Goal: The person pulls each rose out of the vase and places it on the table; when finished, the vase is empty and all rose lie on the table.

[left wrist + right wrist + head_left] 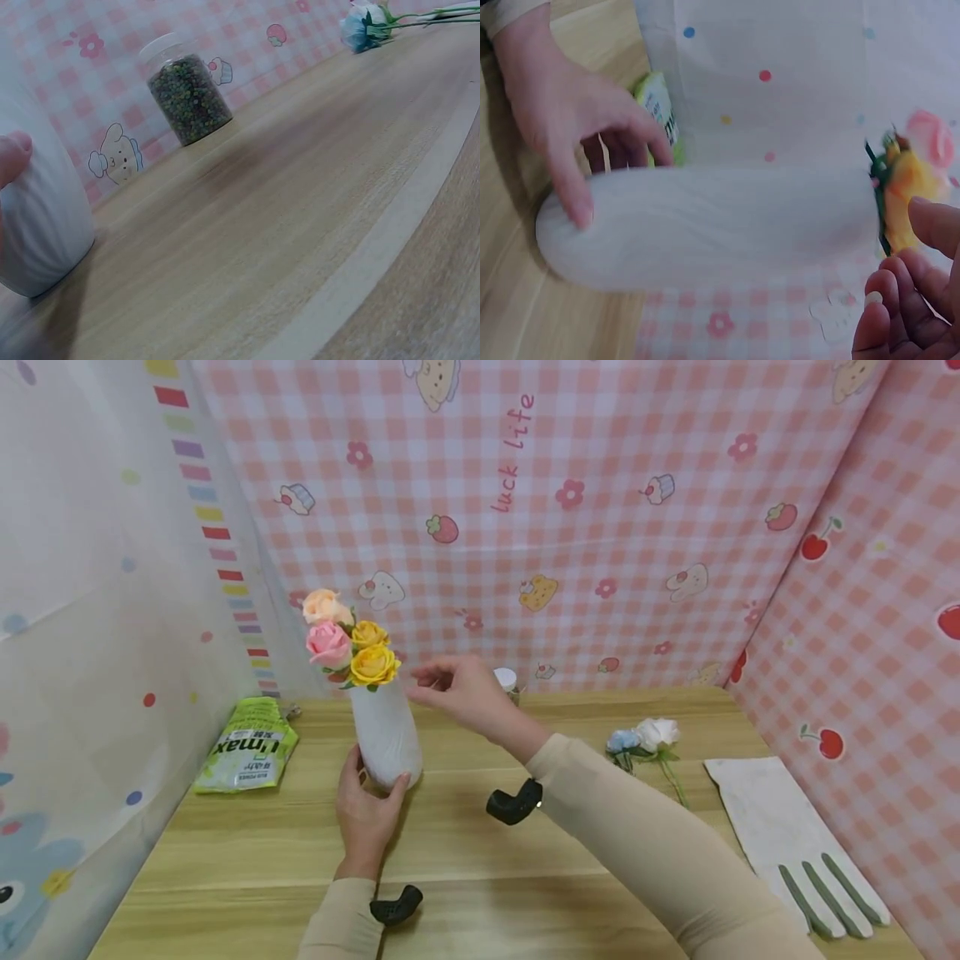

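Observation:
A tall white vase (386, 735) stands at the left of the table with artificial roses in its mouth: yellow (375, 665), pink (328, 644) and peach (324, 607). My left hand (369, 817) grips the vase low down, thumb at the front and fingers round the far side. In the left wrist view only a thumb tip (15, 154) shows against the white wall. Beside the blooms, just right of the vase's mouth, my right hand (467, 695) hovers with loosely bent fingers. Nothing shows between its thumb and fingers (919, 300) in the right wrist view.
A green snack bag (251, 747) lies left of the vase. Behind my right hand is a white-lidded jar (187, 97) of small green beads. Blue (622, 741) and white (658, 732) flowers lie at the right, near a white-and-green glove (787, 835). Patterned cloth (637, 552) backs the table.

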`<state>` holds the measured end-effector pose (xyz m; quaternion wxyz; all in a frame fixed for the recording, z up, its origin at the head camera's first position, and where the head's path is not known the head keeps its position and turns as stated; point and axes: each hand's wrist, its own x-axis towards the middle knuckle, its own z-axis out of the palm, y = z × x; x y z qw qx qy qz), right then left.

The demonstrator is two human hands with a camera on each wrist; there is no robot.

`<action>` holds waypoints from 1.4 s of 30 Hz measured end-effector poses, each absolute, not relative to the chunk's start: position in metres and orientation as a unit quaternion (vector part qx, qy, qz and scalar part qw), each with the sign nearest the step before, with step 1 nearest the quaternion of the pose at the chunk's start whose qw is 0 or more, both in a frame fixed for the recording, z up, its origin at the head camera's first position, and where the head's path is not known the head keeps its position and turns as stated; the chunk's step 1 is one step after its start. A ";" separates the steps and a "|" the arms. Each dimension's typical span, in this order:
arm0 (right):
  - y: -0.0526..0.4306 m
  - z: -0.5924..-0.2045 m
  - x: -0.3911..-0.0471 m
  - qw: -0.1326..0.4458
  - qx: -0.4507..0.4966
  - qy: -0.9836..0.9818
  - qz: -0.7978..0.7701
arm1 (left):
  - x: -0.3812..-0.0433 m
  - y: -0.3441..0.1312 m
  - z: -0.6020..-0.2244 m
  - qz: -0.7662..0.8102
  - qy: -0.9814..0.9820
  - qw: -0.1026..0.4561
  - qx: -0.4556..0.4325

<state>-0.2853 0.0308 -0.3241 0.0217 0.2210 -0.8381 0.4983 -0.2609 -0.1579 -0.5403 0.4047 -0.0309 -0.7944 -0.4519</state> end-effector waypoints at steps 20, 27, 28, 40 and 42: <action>-0.023 -0.333 -0.299 -0.034 0.188 -0.801 0.568 | -0.260 -0.160 -0.541 -0.443 -0.798 0.406 -0.035; -0.028 -0.328 -0.301 -0.061 0.128 -0.769 0.623 | -0.262 -0.160 -0.542 -0.453 -0.792 0.408 -0.042; -0.028 -0.328 -0.301 -0.060 0.123 -0.765 0.629 | -0.262 -0.160 -0.543 -0.454 -0.791 0.408 -0.042; -0.018 -0.321 -0.302 -0.015 0.167 -0.760 0.628 | -0.260 -0.157 -0.542 -0.463 -0.792 0.397 -0.030; -0.017 -0.322 -0.303 -0.014 0.169 -0.767 0.618 | -0.260 -0.156 -0.541 -0.462 -0.794 0.394 -0.027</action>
